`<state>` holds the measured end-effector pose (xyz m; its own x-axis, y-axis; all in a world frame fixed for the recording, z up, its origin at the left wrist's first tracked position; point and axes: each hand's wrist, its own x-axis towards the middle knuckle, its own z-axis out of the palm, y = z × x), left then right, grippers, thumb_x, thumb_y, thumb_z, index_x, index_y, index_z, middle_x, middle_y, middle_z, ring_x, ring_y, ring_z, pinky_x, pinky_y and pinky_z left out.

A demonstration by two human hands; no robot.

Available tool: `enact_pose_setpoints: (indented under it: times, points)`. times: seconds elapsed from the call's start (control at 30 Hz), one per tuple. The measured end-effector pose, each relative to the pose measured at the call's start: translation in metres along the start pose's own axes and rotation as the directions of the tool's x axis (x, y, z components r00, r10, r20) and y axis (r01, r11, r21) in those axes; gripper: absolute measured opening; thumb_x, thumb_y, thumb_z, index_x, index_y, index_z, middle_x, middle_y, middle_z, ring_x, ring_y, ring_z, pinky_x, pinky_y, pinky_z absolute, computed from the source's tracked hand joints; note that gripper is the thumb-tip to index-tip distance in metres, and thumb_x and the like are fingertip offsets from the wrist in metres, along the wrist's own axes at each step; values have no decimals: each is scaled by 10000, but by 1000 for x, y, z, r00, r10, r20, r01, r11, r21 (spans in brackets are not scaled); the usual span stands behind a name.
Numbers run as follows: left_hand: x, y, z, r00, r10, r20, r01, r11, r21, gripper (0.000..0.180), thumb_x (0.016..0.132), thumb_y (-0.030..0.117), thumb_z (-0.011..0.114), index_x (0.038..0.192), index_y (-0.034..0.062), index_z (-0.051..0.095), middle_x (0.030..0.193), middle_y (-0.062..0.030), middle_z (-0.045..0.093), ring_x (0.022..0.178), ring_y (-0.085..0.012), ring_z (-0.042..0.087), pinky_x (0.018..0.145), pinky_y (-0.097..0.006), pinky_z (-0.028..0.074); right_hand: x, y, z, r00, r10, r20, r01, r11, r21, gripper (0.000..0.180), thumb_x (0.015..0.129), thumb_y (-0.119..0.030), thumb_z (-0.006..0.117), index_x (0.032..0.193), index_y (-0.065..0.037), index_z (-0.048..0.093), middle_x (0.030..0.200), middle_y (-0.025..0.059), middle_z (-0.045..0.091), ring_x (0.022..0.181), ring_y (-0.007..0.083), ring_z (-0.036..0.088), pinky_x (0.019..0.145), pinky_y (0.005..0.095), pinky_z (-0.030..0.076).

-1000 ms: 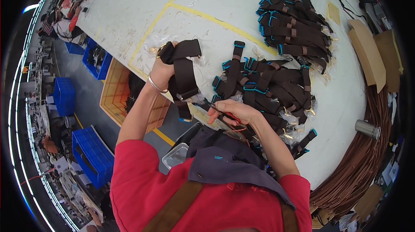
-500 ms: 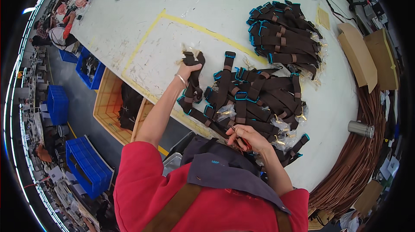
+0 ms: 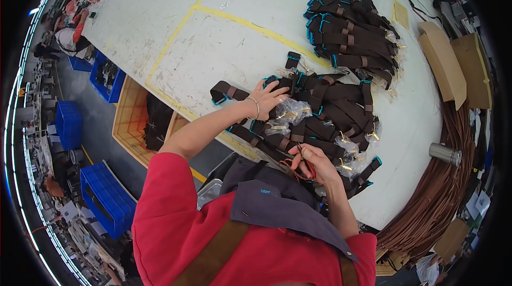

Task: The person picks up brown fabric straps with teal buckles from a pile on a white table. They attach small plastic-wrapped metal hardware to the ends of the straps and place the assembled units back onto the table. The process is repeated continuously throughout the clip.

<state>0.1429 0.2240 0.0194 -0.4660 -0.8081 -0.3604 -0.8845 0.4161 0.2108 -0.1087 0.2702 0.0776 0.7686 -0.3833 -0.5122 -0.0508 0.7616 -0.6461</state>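
My left hand (image 3: 268, 99) lies with spread fingers on the near heap of dark brown webbing straps (image 3: 341, 102), close to a blue-edged buckle. Clear plastic wrapping (image 3: 292, 111) around gold-coloured metal fittings sits just beside its fingertips. One strap (image 3: 234, 92) bends out from the heap to the left of that hand. In my right hand (image 3: 316, 166) is a pair of red-handled scissors (image 3: 292, 171), held low at the heap's near edge, in front of my apron. Its fingers curl round the handles, and part of the blades is hidden.
A second, neater stack of straps (image 3: 352, 35) lies at the far right. Yellow tape (image 3: 240, 21) marks the white table (image 3: 192, 62). Cardboard boxes (image 3: 444, 65), a metal flask (image 3: 445, 154) and a bundle of brown cords (image 3: 432, 206) line the right. An orange crate (image 3: 128, 121) stands left, below the table edge.
My left hand has let go of the strap it held over the table and come back to the heap. That strap now lies on the heap. My right hand still holds the scissors, slightly shifted.
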Motion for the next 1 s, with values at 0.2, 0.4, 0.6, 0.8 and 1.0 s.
enact_pose_setpoints:
  times: [0.2, 0.4, 0.6, 0.8, 1.0]
  points:
    - [-9, -9, -12, 987, 145, -71, -153, 982, -115, 501, 553, 61, 618, 1042, 56, 507, 1301, -52, 355, 1277, -239, 198, 1035, -481, 117, 5, -10, -1, 993, -105, 49, 102, 993, 51, 331, 916, -283, 389, 1005, 15, 503, 709, 100, 584, 385, 45, 384, 362, 167, 316]
    - [-31, -10, -30, 953, 51, -297, -135, 953, -270, 356, 591, 146, 699, 856, 6, 509, 832, -130, 588, 792, -248, 576, 841, -351, 402, 3, -28, -22, 961, -278, -18, 278, 955, 107, 355, 905, -298, 405, 1004, 26, 510, 713, 114, 582, 391, 66, 391, 358, 165, 305]
    - [-66, -14, -56, 869, -495, -5, -221, -378, -899, 195, 792, 189, 590, 719, 35, 497, 459, 5, 398, 383, -79, 353, 438, -246, 329, 45, -61, -1, 901, -356, -246, 384, 921, 72, 361, 914, -311, 375, 1000, 10, 517, 977, 114, 576, 452, 75, 471, 350, 168, 317]
    - [-104, -17, -76, 957, -284, -62, -219, -567, -794, 267, 828, 278, 524, 837, 13, 491, 450, 18, 330, 405, -89, 328, 489, -255, 302, 116, -76, 23, 948, -309, -79, 314, 948, 57, 338, 915, -293, 351, 972, -4, 518, 1012, 105, 569, 440, 86, 494, 330, 180, 315]
    - [-89, -37, -156, 813, -533, -235, -271, 12, -963, 314, 673, 119, 685, 921, 8, 529, 661, -62, 556, 555, -112, 534, 495, -247, 440, 55, -59, 34, 940, -293, 177, 280, 955, 96, 394, 895, -363, 403, 919, 20, 493, 947, 178, 591, 408, 106, 478, 316, 189, 288]
